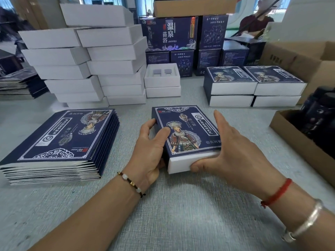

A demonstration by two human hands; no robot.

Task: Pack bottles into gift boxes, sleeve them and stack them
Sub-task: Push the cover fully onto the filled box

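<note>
A white gift box [188,163] lies in front of me on the table, with a dark blue printed sleeve [186,130] over most of it; its white near end sticks out. My left hand [151,147] grips the sleeve's left edge, thumb on top. My right hand [233,147] presses its thumb against the box's white near end, while its straight fingers lie along the right side. A stack of flat blue sleeves [59,142] sits to the left. Sleeved boxes [253,86] are stacked at the back right. Dark bottles [320,116] stand in a cardboard tray on the right.
Tall piles of white boxes [94,58] stand at the back left. An open white box with a foam insert [162,75] sits behind the work spot. Blue cartons [183,37] and brown cardboard boxes [299,57] line the back. A person in red sits far right.
</note>
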